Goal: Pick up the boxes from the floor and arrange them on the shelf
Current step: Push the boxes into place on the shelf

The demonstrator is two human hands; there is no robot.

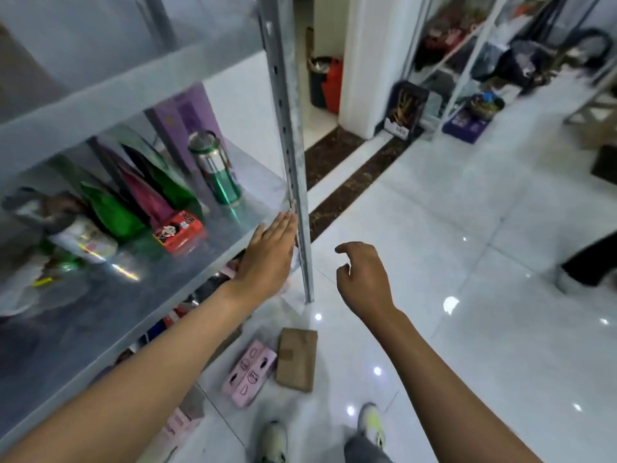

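Boxes, pink (249, 372) and brown (297, 359), lie on the floor; left hand (267, 259) flat, fingers straight, at the shelf (160, 295) edge; right hand (364, 279) loosely curled, empty.

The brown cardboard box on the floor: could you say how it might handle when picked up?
The brown cardboard box lies flat and slim, so it probably lifts stiffly in one hand. Its matte card should grip well. On the glossy tiled floor it may slide if nudged.
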